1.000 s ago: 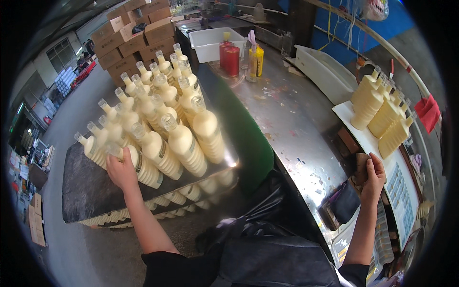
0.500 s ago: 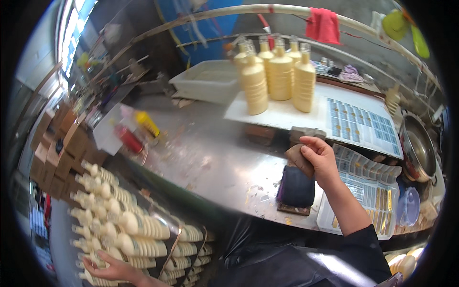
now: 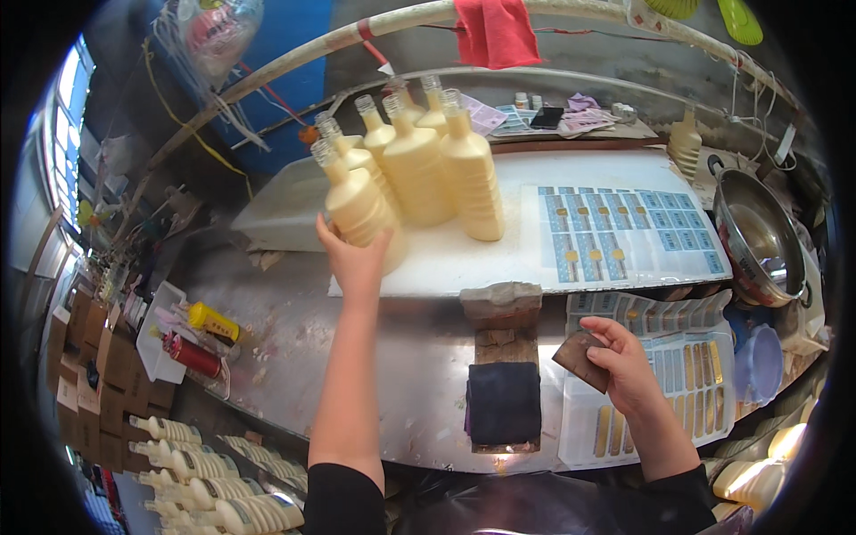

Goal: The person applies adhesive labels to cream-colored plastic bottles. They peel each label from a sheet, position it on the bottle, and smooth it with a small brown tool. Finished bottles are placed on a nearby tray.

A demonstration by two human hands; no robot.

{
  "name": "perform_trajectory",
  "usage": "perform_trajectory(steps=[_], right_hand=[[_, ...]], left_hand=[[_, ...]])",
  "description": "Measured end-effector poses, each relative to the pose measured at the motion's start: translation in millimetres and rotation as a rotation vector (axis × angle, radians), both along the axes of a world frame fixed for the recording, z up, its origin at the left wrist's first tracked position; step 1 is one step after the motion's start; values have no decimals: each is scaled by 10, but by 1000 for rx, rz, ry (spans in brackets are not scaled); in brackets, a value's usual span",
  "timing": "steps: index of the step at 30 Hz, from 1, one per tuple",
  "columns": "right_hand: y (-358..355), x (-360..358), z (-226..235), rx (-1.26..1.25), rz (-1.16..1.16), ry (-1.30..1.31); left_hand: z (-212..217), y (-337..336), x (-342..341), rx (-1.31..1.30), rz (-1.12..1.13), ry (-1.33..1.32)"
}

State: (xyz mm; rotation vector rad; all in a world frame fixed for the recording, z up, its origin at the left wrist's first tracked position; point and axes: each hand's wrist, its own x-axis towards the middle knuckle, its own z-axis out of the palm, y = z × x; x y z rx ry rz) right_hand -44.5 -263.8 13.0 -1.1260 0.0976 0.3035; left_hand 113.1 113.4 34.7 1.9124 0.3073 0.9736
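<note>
My left hand reaches to the back and grips the lower part of a cream ribbed bottle with a clear neck. That bottle stands at the front left of a group of several similar bottles on a white board. My right hand pinches a small flat brown scraper-like piece between thumb and fingers. It hovers over sheets of labels with gold strips. To the left of the scraper, a dark folded cloth pad lies on a worn block.
Blue-and-gold label sheets lie on the board. At the right stand a metal pot and a purple basin. A white tray with a yellow bottle and red container is left. More cream bottles are stacked lower left.
My left hand has gone from the stacked bottles at lower left up to a standing bottle and gripped it. The view has turned left. My right hand still holds the brown piece.
</note>
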Motion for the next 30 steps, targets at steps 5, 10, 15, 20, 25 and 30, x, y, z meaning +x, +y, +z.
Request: perform_trajectory(steps=[5,10,15,20,25,30], right_hand=[[-135,32,-69,57,-109,96],[-162,-46,-57,27,-115,90],[-51,-177,64,-32,-89,25],[-2,-315,278,-410,37,-67],[-414,-686,117,-726,-154,-148],[-427,-1335,-188,-1143,-225,-272]], left_hand=[[-35,173,185,-197,-227,-66],[117,121,-385,-566,-514,-2],[151,-163,-1019,-755,-804,98],[23,-636,-1490,-870,-982,294],[-324,-1071,-1608,-845,-982,457],[-628,-1171,-1657,-777,-849,548]])
